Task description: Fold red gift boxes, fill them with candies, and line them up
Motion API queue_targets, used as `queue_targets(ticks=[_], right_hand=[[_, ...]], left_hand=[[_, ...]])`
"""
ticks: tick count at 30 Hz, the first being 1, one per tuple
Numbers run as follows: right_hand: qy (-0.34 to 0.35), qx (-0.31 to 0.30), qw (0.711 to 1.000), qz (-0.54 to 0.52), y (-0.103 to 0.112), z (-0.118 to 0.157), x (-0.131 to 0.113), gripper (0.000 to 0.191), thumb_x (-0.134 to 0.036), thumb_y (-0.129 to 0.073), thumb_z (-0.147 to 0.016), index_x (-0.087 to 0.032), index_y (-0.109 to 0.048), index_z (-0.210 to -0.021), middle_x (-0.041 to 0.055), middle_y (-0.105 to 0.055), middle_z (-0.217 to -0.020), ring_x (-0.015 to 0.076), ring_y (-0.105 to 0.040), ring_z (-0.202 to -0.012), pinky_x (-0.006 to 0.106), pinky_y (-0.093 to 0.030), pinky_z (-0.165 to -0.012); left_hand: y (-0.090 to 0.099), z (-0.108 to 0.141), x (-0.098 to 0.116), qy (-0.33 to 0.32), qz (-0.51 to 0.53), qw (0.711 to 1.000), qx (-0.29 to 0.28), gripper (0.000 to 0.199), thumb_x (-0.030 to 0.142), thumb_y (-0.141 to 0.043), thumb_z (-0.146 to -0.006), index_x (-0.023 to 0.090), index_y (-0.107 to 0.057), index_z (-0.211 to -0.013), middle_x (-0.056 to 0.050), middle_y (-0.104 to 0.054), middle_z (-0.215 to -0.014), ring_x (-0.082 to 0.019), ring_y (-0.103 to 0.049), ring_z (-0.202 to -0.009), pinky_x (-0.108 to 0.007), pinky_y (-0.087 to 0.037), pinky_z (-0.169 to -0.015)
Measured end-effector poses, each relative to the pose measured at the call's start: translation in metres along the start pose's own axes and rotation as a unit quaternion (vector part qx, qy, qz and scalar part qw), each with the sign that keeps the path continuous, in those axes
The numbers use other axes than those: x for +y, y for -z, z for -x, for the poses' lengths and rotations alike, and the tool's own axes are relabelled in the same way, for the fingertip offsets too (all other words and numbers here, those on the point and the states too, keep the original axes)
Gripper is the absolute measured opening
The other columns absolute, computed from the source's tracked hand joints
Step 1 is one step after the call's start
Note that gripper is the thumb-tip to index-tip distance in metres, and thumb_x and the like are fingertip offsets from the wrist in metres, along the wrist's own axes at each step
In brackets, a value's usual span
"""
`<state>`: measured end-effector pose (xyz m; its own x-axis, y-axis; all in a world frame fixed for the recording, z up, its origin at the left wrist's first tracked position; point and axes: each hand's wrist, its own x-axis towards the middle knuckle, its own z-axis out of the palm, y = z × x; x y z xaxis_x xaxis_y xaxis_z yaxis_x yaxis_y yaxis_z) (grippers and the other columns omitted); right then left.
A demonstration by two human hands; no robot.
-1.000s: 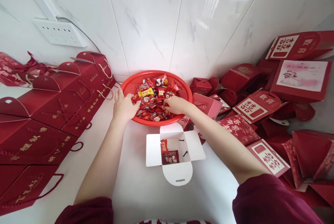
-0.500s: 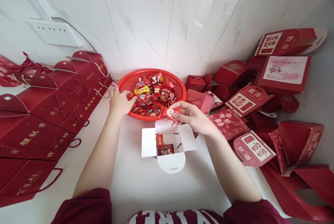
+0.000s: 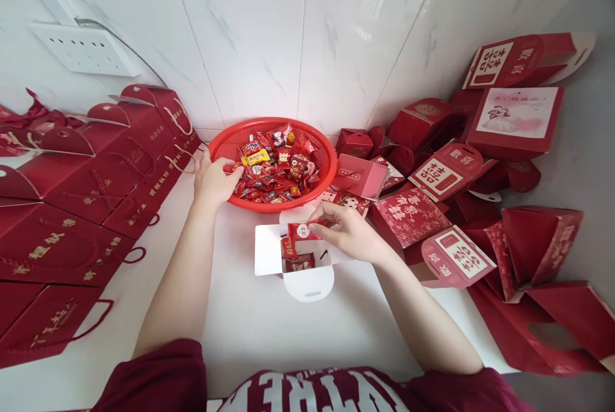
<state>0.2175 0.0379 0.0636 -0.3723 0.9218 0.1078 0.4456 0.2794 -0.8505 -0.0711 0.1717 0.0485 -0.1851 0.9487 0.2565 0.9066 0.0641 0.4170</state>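
Note:
My right hand (image 3: 346, 230) is over an open white-lined carton (image 3: 268, 250) and pinches a red-wrapped candy (image 3: 303, 231) with a round white label. Inside the carton lie a red packet (image 3: 287, 248) and a dark red packet (image 3: 302, 262). The carton's flaps are folded outward; my fingers cover part of its right side. My left hand (image 3: 214, 177) grips the left rim of a red plastic basket (image 3: 271, 208), its thumb on the inner side. Many wrapped candies (image 3: 273, 175) fill the basket, with a yellow one (image 3: 255, 157) among them.
Red gift boxes with rope handles (image 3: 96, 194) stand in rows on the left. A pile of red cartons (image 3: 408, 216) is heaped on the right of the white table (image 3: 307, 329). Behind is a tiled wall (image 3: 259, 34) with a socket strip (image 3: 84, 49).
My right hand has lowered the candy from beside the basket into the carton's opening. My left hand stays at the basket rim. The view has shifted slightly.

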Motion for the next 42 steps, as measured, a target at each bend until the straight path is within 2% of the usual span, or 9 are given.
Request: queue_targets(ticks=[5,9,13,16,19,22,28,34,42], right_hand=[[0.064,0.117,0.974,0.184,-0.012,0.0,0.012,0.007,-0.023,-0.058,-0.093,-0.02,-0.062,-0.096,0.0098,-0.068,-0.11,0.0252,-0.063,-0.103,0.038,-0.048,-0.09],[0.1,0.203,0.962,0.154,-0.007,0.013,0.026,0.013,-0.026,-0.051,-0.099,-0.021,-0.063,-0.097,0.0103,-0.065,-0.119,0.0241,-0.06,-0.112,0.038,-0.047,-0.097],[0.045,0.288,0.953,0.077,-0.002,0.041,0.042,0.02,-0.037,-0.049,-0.101,-0.022,-0.061,-0.109,0.0092,-0.067,-0.114,0.0233,-0.064,-0.104,0.037,-0.051,-0.087],[-0.016,0.31,0.951,-0.007,-0.009,0.06,0.058,0.032,-0.044,-0.047,-0.101,-0.022,-0.054,-0.123,0.0116,-0.063,-0.122,0.0246,-0.063,-0.106,0.04,-0.053,-0.087],[-0.013,0.292,0.954,-0.061,-0.02,0.073,0.071,0.043,-0.051,-0.044,-0.1,-0.023,-0.047,-0.133,0.0137,-0.059,-0.129,0.0271,-0.06,-0.114,0.045,-0.052,-0.091],[0.03,0.267,0.958,-0.102,-0.027,0.079,0.075,0.054,-0.058,-0.041,-0.099,-0.023,-0.04,-0.141,0.0155,-0.059,-0.13,0.0291,-0.06,-0.116,0.049,-0.051,-0.094],[0.181,0.154,0.965,-0.108,-0.035,0.083,0.068,0.086,-0.072,-0.051,-0.088,-0.024,-0.021,-0.153,0.0194,-0.037,-0.154,0.036,-0.042,-0.14,0.058,-0.041,-0.11],[0.209,0.002,0.978,-0.009,-0.045,0.079,0.068,0.111,-0.081,-0.057,-0.076,-0.02,-0.011,-0.157,0.0218,-0.033,-0.157,0.0373,-0.036,-0.144,0.059,-0.029,-0.118],[0.201,0.06,0.978,-0.011,-0.054,0.074,0.066,0.087,-0.077,-0.051,-0.084,-0.025,-0.028,-0.15,0.0115,-0.065,-0.117,0.0279,-0.066,-0.108,0.057,-0.032,-0.116]], left_hand=[[-0.003,-0.001,0.0,-0.005,0.015,1.0,0.025,0.037,0.048,-0.06,-0.085,0.022,-0.072,-0.11,-0.011,-0.043,-0.152,-0.037,-0.034,-0.143,-0.049,-0.028,-0.12],[0.005,0.009,0.0,-0.073,0.071,0.988,0.117,0.032,0.038,-0.058,-0.09,0.019,-0.067,-0.114,-0.013,-0.054,-0.138,-0.029,-0.045,-0.135,-0.044,-0.031,-0.117],[0.022,0.053,0.001,-0.187,0.141,0.951,0.204,0.019,0.032,-0.058,-0.091,0.018,-0.064,-0.102,-0.01,-0.063,-0.115,-0.023,-0.058,-0.115,-0.037,-0.041,-0.106],[0.026,0.105,-0.003,-0.174,0.186,0.956,0.147,0.017,0.034,-0.055,-0.093,0.019,-0.061,-0.089,-0.003,-0.065,-0.09,-0.019,-0.063,-0.089,-0.031,-0.048,-0.087],[0.018,0.155,-0.011,-0.11,0.237,0.963,-0.06,0.033,0.039,-0.039,-0.101,0.019,-0.061,-0.088,-0.003,-0.066,-0.086,-0.019,-0.064,-0.083,-0.03,-0.049,-0.078],[0.008,0.189,-0.015,-0.152,0.298,0.928,-0.163,0.047,0.051,-0.03,-0.102,0.018,-0.053,-0.127,-0.012,-0.063,-0.123,-0.025,-0.061,-0.112,-0.036,-0.05,-0.092],[0.0,0.203,0.0,-0.337,0.197,0.913,-0.116,0.092,0.067,-0.051,-0.088,0.017,-0.016,-0.157,-0.02,-0.023,-0.161,-0.037,-0.026,-0.147,-0.051,-0.027,-0.118],[-0.013,0.189,0.005,-0.441,0.146,0.873,-0.148,0.087,0.078,-0.025,-0.09,0.019,-0.03,-0.154,-0.016,-0.037,-0.157,-0.037,-0.029,-0.146,-0.056,-0.013,-0.12],[-0.025,0.189,0.0,-0.414,0.234,0.869,-0.134,0.079,0.078,-0.034,-0.089,0.017,-0.053,-0.135,-0.016,-0.054,-0.139,-0.037,-0.036,-0.14,-0.051,-0.033,-0.113]])
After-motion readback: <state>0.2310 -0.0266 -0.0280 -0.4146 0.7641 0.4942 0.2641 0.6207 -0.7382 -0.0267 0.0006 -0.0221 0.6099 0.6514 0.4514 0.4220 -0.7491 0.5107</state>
